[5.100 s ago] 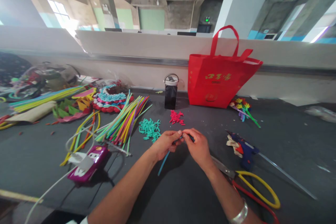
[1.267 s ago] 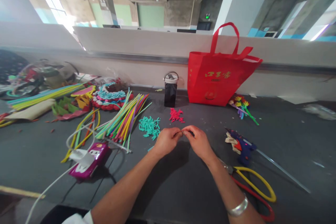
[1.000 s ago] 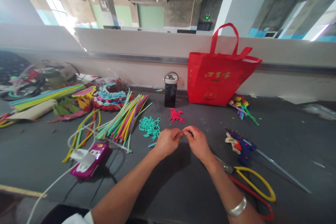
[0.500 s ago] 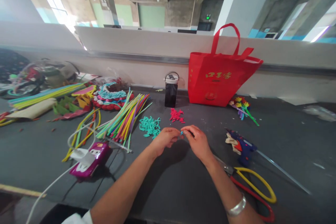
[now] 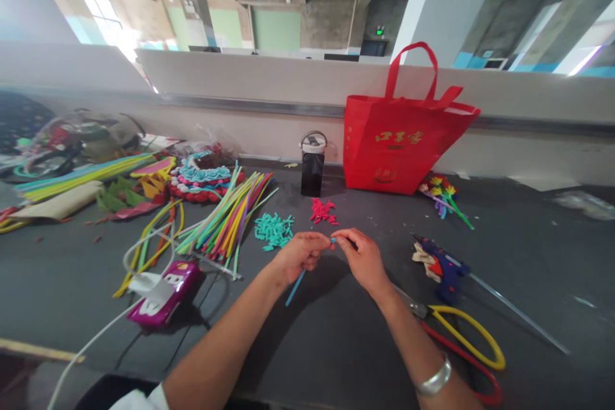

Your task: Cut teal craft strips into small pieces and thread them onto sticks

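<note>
My left hand [image 5: 304,252] is closed on a blue pipe cleaner [image 5: 295,289], whose free end hangs out below the palm. At the fingertips a small bit of blue shows where both hands meet. My right hand [image 5: 361,261] pinches that end between thumb and forefinger, so the fingers of the two hands almost touch. Just beyond the left hand lies a heap of short turquoise pieces [image 5: 273,231]. A smaller heap of red pieces [image 5: 322,211] sits past the fingertips.
A bundle of coloured pipe cleaners [image 5: 240,218] lies left, near a purple power strip [image 5: 166,295]. Scissors [image 5: 466,339] and a glue gun [image 5: 446,269] lie right. A black bottle [image 5: 312,170] and a red bag [image 5: 403,147] stand behind; small flowers [image 5: 439,192] lie beside the bag.
The blue pipe cleaner's tail now shows below my left hand, where it was not visible before. Both hands stay in nearly the same place, fingertips together.
</note>
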The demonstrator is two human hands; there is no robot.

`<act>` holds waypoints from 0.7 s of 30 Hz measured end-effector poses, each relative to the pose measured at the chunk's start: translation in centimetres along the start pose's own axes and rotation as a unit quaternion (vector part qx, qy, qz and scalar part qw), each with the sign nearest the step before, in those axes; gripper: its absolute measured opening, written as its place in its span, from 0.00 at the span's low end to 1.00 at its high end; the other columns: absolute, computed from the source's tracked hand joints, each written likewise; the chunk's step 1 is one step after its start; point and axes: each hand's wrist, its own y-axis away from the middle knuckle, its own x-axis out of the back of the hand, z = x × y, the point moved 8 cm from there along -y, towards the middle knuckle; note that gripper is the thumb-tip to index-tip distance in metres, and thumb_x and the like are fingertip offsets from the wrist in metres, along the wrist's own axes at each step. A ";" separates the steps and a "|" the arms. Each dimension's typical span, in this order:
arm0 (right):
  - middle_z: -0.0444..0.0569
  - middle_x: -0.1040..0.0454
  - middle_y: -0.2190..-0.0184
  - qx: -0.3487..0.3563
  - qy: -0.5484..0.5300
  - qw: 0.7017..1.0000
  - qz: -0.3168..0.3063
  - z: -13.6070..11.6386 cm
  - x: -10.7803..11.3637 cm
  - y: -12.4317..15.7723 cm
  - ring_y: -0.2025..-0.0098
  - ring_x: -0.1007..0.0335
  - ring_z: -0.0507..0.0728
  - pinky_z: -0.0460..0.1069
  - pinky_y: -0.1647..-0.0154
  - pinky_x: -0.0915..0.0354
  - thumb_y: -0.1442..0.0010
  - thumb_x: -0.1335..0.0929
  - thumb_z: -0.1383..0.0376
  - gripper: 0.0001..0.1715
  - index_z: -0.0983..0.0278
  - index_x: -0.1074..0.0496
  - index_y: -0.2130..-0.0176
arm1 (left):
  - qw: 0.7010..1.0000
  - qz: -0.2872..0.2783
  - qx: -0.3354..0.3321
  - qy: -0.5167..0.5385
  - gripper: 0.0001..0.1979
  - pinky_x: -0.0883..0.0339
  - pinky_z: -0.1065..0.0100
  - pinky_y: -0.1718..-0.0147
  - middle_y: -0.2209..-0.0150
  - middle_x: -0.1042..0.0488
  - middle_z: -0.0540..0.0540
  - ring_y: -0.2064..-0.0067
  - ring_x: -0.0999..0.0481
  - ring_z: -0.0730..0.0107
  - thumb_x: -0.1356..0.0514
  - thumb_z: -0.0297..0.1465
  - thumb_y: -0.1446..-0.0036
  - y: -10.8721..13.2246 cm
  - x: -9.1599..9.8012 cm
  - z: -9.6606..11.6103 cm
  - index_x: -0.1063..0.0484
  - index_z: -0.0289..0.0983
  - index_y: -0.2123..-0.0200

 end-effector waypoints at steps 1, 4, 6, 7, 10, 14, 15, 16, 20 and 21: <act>0.47 0.23 0.66 -0.004 -0.005 1.000 0.002 0.0 0.1 0.0 0.61 0.28 0.56 0.49 0.58 0.37 0.37 0.38 0.63 0.13 0.60 0.25 0.64 | 1.000 0.007 -0.003 -0.004 0.15 0.66 0.73 0.83 0.87 0.50 0.60 0.85 0.56 0.85 0.33 0.37 0.60 0.0 0.0 0.1 0.27 0.33 0.72; 0.47 0.24 0.67 -0.012 -0.008 1.000 0.009 -0.1 0.3 0.0 0.62 0.29 0.56 0.49 0.59 0.37 0.38 0.38 0.63 0.13 0.61 0.25 0.65 | 1.000 0.021 -0.011 -0.015 0.14 0.66 0.72 0.84 0.87 0.46 0.59 0.86 0.55 0.85 0.33 0.37 0.61 0.1 -0.1 0.2 0.27 0.33 0.73; 0.47 0.24 0.67 -0.010 -0.001 1.000 0.014 -0.2 0.4 0.0 0.62 0.29 0.56 0.49 0.59 0.38 0.38 0.38 0.63 0.13 0.61 0.25 0.65 | 0.999 0.026 -0.012 -0.019 0.14 0.65 0.73 0.84 0.87 0.44 0.59 0.87 0.54 0.86 0.32 0.37 0.61 0.1 -0.1 0.1 0.27 0.33 0.72; 0.47 0.24 0.67 -0.009 0.001 1.000 0.016 -0.2 0.4 0.0 0.62 0.29 0.56 0.49 0.59 0.38 0.38 0.38 0.63 0.13 0.61 0.25 0.65 | 0.999 0.027 -0.013 -0.020 0.14 0.65 0.73 0.84 0.87 0.44 0.59 0.87 0.54 0.85 0.33 0.37 0.60 0.1 -0.2 0.1 0.27 0.33 0.72; 0.47 0.24 0.67 -0.007 0.004 1.000 0.016 -0.2 0.4 0.0 0.62 0.29 0.56 0.49 0.59 0.37 0.37 0.38 0.63 0.13 0.61 0.25 0.65 | 0.999 0.032 -0.013 -0.032 0.14 0.65 0.73 0.85 0.88 0.45 0.59 0.87 0.55 0.85 0.33 0.38 0.59 0.0 -0.2 0.1 0.27 0.33 0.72; 0.47 0.23 0.67 -0.009 -0.005 1.000 0.020 -0.1 0.4 0.0 0.63 0.28 0.56 0.49 0.59 0.37 0.38 0.38 0.63 0.12 0.60 0.25 0.65 | 0.998 0.029 -0.013 -0.046 0.13 0.65 0.73 0.85 0.89 0.49 0.60 0.87 0.56 0.85 0.34 0.37 0.57 0.0 -0.2 0.1 0.26 0.33 0.71; 0.47 0.24 0.68 -0.012 -0.009 1.000 0.020 -0.1 0.4 0.0 0.64 0.28 0.56 0.49 0.60 0.36 0.38 0.38 0.63 0.12 0.60 0.25 0.65 | 0.998 0.024 -0.012 -0.050 0.13 0.65 0.73 0.85 0.89 0.50 0.61 0.87 0.56 0.84 0.35 0.37 0.57 0.0 -0.3 0.1 0.26 0.33 0.71; 0.47 0.24 0.68 -0.016 -0.015 1.000 0.018 0.0 0.4 0.0 0.65 0.28 0.55 0.49 0.60 0.36 0.38 0.37 0.62 0.12 0.60 0.25 0.65 | 0.998 0.019 -0.010 -0.054 0.13 0.66 0.73 0.85 0.89 0.51 0.61 0.87 0.56 0.84 0.35 0.37 0.57 0.0 -0.3 0.1 0.25 0.33 0.71; 0.47 0.23 0.67 -0.017 -0.029 0.999 0.016 -0.2 0.5 -0.1 0.66 0.27 0.55 0.49 0.60 0.35 0.38 0.37 0.62 0.12 0.60 0.25 0.65 | 0.998 0.019 -0.011 -0.061 0.14 0.66 0.72 0.84 0.89 0.49 0.60 0.86 0.55 0.84 0.34 0.39 0.57 0.0 -0.2 0.1 0.26 0.34 0.71; 0.47 0.23 0.67 -0.013 -0.026 0.999 0.014 -0.2 0.5 -0.1 0.65 0.27 0.55 0.49 0.60 0.35 0.38 0.37 0.63 0.12 0.60 0.25 0.65 | 0.998 0.021 -0.015 -0.060 0.15 0.66 0.72 0.84 0.88 0.49 0.60 0.86 0.55 0.84 0.33 0.39 0.58 -0.1 -0.1 0.0 0.26 0.34 0.71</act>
